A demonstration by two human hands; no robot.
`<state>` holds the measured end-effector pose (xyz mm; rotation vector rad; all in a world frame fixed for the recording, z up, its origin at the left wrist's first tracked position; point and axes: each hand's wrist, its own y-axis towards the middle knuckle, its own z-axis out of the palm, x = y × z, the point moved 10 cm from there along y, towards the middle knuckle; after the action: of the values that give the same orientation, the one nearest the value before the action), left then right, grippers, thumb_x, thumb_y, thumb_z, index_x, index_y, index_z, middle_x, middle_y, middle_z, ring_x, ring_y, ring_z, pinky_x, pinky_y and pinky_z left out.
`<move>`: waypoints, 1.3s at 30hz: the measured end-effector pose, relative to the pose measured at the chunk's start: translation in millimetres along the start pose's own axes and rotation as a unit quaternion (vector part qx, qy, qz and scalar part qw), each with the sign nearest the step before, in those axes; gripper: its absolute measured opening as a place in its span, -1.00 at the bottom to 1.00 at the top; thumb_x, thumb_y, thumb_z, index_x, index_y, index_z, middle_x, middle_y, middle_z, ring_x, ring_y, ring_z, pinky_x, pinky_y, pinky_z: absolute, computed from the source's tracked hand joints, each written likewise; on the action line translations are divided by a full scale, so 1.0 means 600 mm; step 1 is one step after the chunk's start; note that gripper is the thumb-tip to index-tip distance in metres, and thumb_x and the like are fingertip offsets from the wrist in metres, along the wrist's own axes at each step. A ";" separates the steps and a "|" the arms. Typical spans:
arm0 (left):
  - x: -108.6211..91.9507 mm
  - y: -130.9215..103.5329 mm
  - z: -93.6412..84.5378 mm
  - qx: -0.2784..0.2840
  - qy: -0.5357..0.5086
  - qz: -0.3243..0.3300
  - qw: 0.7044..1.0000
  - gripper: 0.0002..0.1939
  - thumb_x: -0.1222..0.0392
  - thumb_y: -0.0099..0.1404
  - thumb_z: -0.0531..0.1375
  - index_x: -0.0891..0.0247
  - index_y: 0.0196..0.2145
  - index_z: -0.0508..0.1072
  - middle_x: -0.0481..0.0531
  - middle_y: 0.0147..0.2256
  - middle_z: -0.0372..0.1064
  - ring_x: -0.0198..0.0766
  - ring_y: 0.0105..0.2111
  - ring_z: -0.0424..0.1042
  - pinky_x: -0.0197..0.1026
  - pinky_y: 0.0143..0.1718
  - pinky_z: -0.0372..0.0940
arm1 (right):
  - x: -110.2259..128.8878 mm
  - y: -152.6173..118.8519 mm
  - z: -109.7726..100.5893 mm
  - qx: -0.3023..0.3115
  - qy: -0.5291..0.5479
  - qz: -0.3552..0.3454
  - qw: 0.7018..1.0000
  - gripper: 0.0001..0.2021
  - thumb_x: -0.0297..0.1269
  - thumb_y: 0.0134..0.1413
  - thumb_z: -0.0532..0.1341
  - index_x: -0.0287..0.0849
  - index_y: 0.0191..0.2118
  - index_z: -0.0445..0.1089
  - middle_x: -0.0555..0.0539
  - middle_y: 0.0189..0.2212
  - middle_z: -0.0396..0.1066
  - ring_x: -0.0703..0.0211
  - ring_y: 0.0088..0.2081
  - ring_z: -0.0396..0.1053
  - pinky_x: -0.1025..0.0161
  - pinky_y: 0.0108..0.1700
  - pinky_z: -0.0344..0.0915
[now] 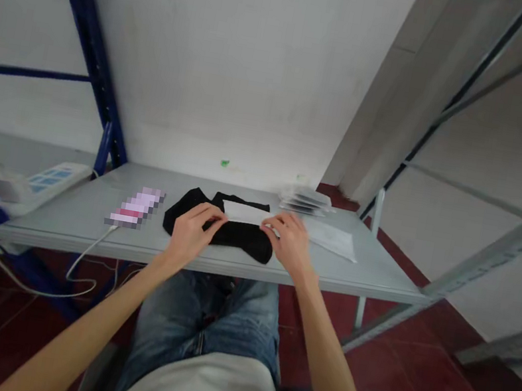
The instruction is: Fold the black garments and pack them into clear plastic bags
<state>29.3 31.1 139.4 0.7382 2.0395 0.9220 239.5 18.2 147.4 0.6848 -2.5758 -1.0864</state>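
A flat white rectangular piece, like paper or card (246, 214), is stretched between my two hands. My left hand (194, 228) pinches its left end, and my right hand (289, 241) pinches the right end between thumb and fingers. Beneath it lie black cloth pieces that look like socks (246, 240), folded on the grey table (223, 266). The white piece covers part of the black cloth. Close to my right hand a thin white plastic bag or sleeve (334, 239) lies flat, its left end partly hidden by the hand.
Behind my right hand sits a stack of clear flat packets (305, 199). A phone with a blurred screen (135, 207) lies to the left, joined to a white cable (93, 247). Further left is a white power strip (48, 185). Blue metal posts (88, 44) frame the left side.
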 end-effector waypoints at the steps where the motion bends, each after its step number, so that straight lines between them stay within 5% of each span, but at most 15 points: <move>1: 0.007 0.004 -0.005 -0.005 0.003 -0.009 1.000 -0.86 0.13 0.46 0.20 0.15 -0.25 0.55 0.01 -0.23 0.54 -0.24 -0.24 0.54 -0.19 -0.12 0.47 | -0.021 -0.005 -0.012 -0.007 -0.014 0.015 1.000 -0.77 -0.16 0.44 0.18 -0.07 -0.18 0.56 -0.11 -0.24 0.51 -0.01 -0.11 0.37 0.11 -0.01 0.24; 6: 0.029 0.013 -0.005 -0.007 0.008 -0.044 0.999 -0.84 0.09 0.44 0.18 0.14 -0.26 0.52 -0.01 -0.25 0.53 -0.22 -0.25 0.54 -0.20 -0.14 0.48 | -0.096 -0.022 -0.052 -0.005 -0.061 0.115 0.992 -0.75 -0.10 0.44 0.14 -0.08 -0.15 0.52 -0.06 -0.36 0.50 0.04 -0.26 0.43 0.19 -0.19 0.23; 11: 0.041 0.008 0.003 0.017 0.022 -0.094 0.995 -0.86 0.08 0.45 0.15 0.13 -0.21 0.48 -0.04 -0.23 0.57 -0.22 -0.24 0.57 -0.18 -0.13 0.49 | -0.125 -0.036 -0.038 0.083 -0.022 0.229 0.970 -0.78 -0.15 0.43 0.13 -0.03 0.04 0.44 0.04 -0.44 0.57 0.08 -0.41 0.50 0.25 -0.30 0.23; 17: 0.035 -0.013 0.028 0.047 -0.015 -0.098 0.994 -0.88 0.07 0.44 0.17 0.09 -0.22 0.48 -0.05 -0.24 0.58 -0.21 -0.27 0.59 -0.19 -0.16 0.51 | -0.068 -0.040 0.027 0.160 0.226 0.201 0.940 -0.49 -0.17 0.44 0.12 -0.02 0.41 0.15 -0.03 -0.21 0.66 0.10 -0.28 0.62 0.18 -0.11 0.44; 21: 0.001 -0.025 0.062 0.085 -0.004 -0.046 0.995 -0.86 0.09 0.46 0.16 0.07 -0.10 0.49 0.00 -0.07 0.57 -0.15 -0.11 0.58 -0.13 -0.07 0.51 | -0.043 -0.027 0.044 0.149 0.219 0.150 0.953 -0.60 -0.16 0.41 0.17 -0.03 0.28 0.39 -0.11 -0.05 0.63 0.03 -0.13 0.61 0.10 0.01 0.46; 26: 0.014 -0.038 0.088 0.125 0.077 -0.048 0.988 -0.72 0.15 0.40 0.23 0.06 0.06 0.44 0.06 0.06 0.51 -0.03 0.06 0.49 -0.04 -0.05 0.49 | -0.177 -0.053 -0.011 0.047 0.121 0.245 0.961 -0.55 -0.15 0.39 0.16 -0.13 0.31 0.37 -0.21 0.03 0.59 -0.04 -0.12 0.59 0.05 0.04 0.45; 32: 0.043 -0.036 0.110 0.140 0.117 -0.040 0.982 -0.72 0.12 0.33 0.32 0.12 -0.01 0.47 0.09 -0.03 0.48 0.04 0.03 0.43 0.08 0.09 0.39 | -0.369 -0.169 -0.060 0.013 0.080 0.406 0.910 -0.58 -0.21 0.32 0.16 -0.18 0.22 0.44 -0.27 -0.01 0.60 -0.08 -0.06 0.60 0.07 0.00 0.46; 39: 0.031 -0.003 0.165 0.161 0.104 -0.019 0.981 -0.74 0.17 0.30 0.34 0.12 -0.06 0.47 0.11 -0.05 0.46 0.07 0.03 0.40 0.08 0.05 0.38 | -0.424 -0.263 -0.014 0.071 0.175 0.555 0.810 -0.40 -0.42 0.18 0.13 -0.22 0.35 0.29 -0.20 -0.20 0.66 0.11 -0.40 0.61 0.30 -0.39 0.39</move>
<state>99.9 79.2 86.4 0.7957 2.4142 0.6767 511.0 48.6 24.3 -0.5603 -2.1077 -0.3105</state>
